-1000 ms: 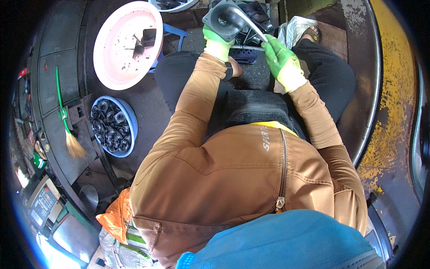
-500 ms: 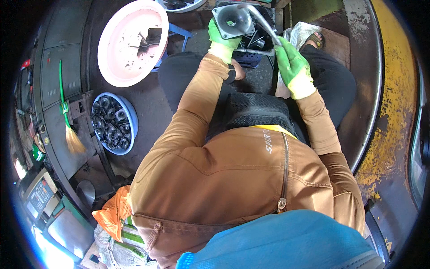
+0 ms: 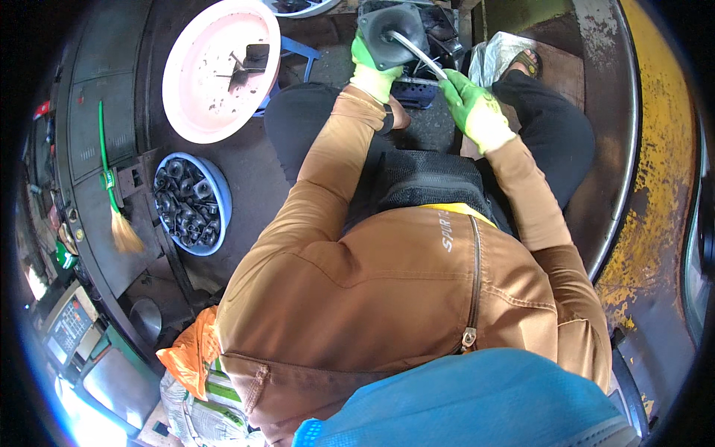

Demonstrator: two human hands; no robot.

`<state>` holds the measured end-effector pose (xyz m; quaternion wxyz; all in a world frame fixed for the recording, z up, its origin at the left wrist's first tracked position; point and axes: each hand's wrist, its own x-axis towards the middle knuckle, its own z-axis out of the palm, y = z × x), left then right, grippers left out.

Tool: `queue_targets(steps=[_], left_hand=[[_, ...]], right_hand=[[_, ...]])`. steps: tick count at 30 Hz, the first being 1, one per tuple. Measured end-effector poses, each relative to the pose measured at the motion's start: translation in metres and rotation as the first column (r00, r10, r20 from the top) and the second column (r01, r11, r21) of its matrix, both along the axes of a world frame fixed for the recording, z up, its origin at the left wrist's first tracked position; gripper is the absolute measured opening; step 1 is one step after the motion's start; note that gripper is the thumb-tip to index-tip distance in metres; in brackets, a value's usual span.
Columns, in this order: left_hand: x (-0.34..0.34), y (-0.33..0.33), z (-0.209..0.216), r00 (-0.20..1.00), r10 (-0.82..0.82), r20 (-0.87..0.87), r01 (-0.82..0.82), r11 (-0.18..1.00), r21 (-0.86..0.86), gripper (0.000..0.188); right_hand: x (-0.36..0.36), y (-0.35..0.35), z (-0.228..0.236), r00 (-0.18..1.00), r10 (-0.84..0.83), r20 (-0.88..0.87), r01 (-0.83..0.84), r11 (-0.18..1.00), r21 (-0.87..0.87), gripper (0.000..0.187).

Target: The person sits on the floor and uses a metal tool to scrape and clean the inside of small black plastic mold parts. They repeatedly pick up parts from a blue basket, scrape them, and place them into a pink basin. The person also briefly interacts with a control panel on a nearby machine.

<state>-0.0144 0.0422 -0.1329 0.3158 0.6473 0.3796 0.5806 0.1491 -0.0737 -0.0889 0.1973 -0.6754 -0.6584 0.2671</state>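
Observation:
Ahead of me at the top of the view, my left hand (image 3: pixel 375 68), in a green and yellow glove, is closed on a black horn-shaped part (image 3: pixel 376 43) with a square flange. The wide mouth of the part faces up. My right hand (image 3: pixel 477 110), gloved the same way, grips a slim bent metal rod (image 3: pixel 417 52). Its far end reaches into the centre of the funnel; the very tip is hidden there. Just beyond the hands, a tray (image 3: pixel 456 30) holds more black parts.
To the left, a tilted pink basin (image 3: pixel 190 112) with dark bits and a black piece in it rests by a blue stool (image 3: pixel 305 51). Below it stands a blue basin (image 3: pixel 224 197) full of black parts. A green-handled broom (image 3: pixel 103 141) leans at far left; a yellow worn machine panel (image 3: pixel 655 149) borders the right.
The rod's end has gone from the far rim of the black part into its centre. My right hand has shifted left and a little nearer; the part has turned slightly.

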Motion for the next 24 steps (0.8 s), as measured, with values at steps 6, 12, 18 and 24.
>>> queue_targets(steps=[6,12,18,24], left_hand=[[0.003,-0.004,0.000,0.994,0.026,0.102,-0.018,0.996,-0.085,0.030],[0.003,0.007,0.009,0.988,-0.112,0.106,0.118,0.992,-0.049,0.028],[0.017,0.007,-0.002,0.954,-0.081,0.290,0.141,0.972,-0.190,0.021],[0.005,0.018,-0.034,0.995,-0.048,0.088,0.042,0.996,0.076,0.023]], right_hand=[[0.000,-0.001,0.007,0.940,-0.037,-0.340,0.150,0.938,0.312,0.031],[-0.003,-0.004,0.004,0.984,-0.064,-0.169,0.071,0.997,0.032,0.038],[0.006,-0.003,0.002,0.978,-0.051,-0.202,0.079,0.988,0.133,0.036],[0.002,-0.007,0.013,0.994,0.041,-0.105,-0.010,0.962,0.272,0.033]])
